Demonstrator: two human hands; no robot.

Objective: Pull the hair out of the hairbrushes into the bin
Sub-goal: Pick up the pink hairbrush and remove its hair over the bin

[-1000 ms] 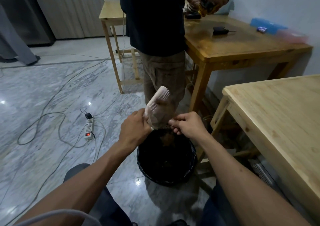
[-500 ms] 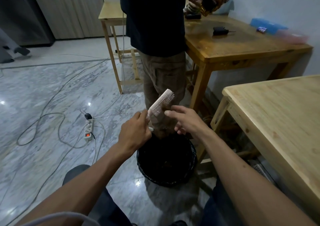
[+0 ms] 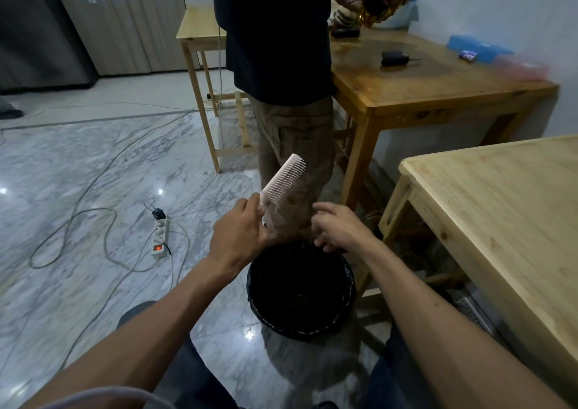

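My left hand (image 3: 240, 231) grips the handle of a pale pink comb (image 3: 283, 180), which points up and to the right with its teeth facing right. My right hand (image 3: 336, 227) hovers just right of the comb's base, fingers loosely curled and apart, with nothing clearly held. Both hands are above the far rim of a round black bin (image 3: 300, 289) lined with a dark bag on the floor. Dark clumps lie inside the bin; I cannot tell hair on the comb.
A person in a dark shirt and khaki trousers (image 3: 291, 133) stands right behind the bin. A light wooden table (image 3: 506, 214) is at my right, a darker one (image 3: 422, 83) beyond. A power strip (image 3: 160, 236) and cables lie on the marble floor at left.
My right hand went from a pinch over the bin, rose open toward the comb's teeth, and now has dropped back beside the comb's base. The comb has tilted slightly more upright.
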